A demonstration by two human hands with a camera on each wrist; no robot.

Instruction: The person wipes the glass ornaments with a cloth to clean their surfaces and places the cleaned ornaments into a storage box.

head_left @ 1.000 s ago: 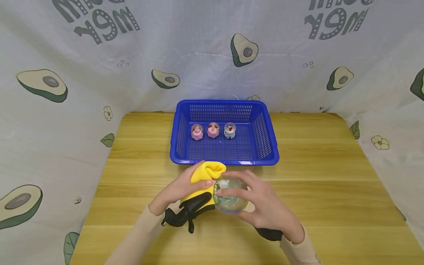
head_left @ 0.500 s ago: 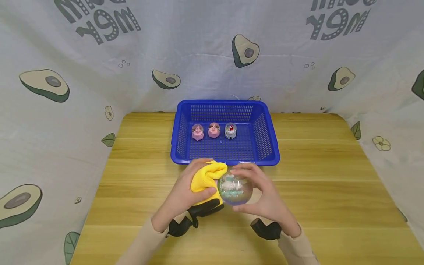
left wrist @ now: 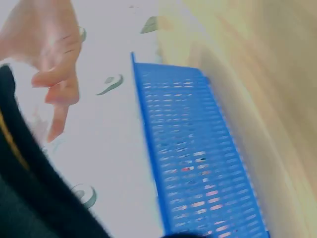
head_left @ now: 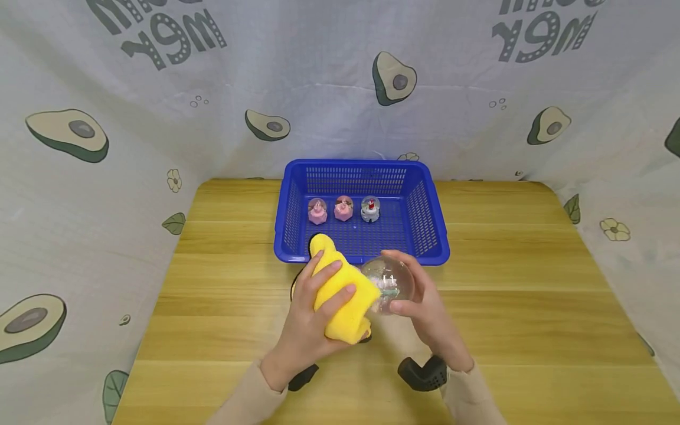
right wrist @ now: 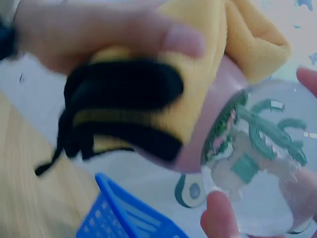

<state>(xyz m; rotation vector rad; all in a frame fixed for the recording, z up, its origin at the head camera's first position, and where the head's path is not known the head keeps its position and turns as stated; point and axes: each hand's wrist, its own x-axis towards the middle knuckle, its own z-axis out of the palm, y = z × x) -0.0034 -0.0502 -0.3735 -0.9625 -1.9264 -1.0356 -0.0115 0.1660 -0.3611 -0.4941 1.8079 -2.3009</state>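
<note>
A clear snow globe (head_left: 390, 283) is held up in front of the basket. In the right wrist view, its ball (right wrist: 262, 163) shows a green cactus and a pale figure, above a pink base (right wrist: 218, 104). My right hand (head_left: 432, 313) grips the ball, thumb on the near side. A yellow cloth (head_left: 345, 301) with black trim is in my left hand (head_left: 310, 319), whose fingers spread over it. The left hand holds the cloth around the base; part of the base is hidden. In the left wrist view, the cloth's dark trim (left wrist: 29, 168) fills the lower left corner.
A blue perforated basket (head_left: 438, 248) stands behind the hands on the wooden table (head_left: 531, 295). Inside are two small pink snow globes, one on the left (head_left: 317, 211) and one in the middle (head_left: 343, 208), and a white one (head_left: 370, 209). An avocado-print curtain (head_left: 319, 59) hangs behind.
The snow globe has risen and shifted right, and tilted away from the cloth. My left hand has turned, bringing the cloth's yellow side up and its black trim mostly out of sight.
</note>
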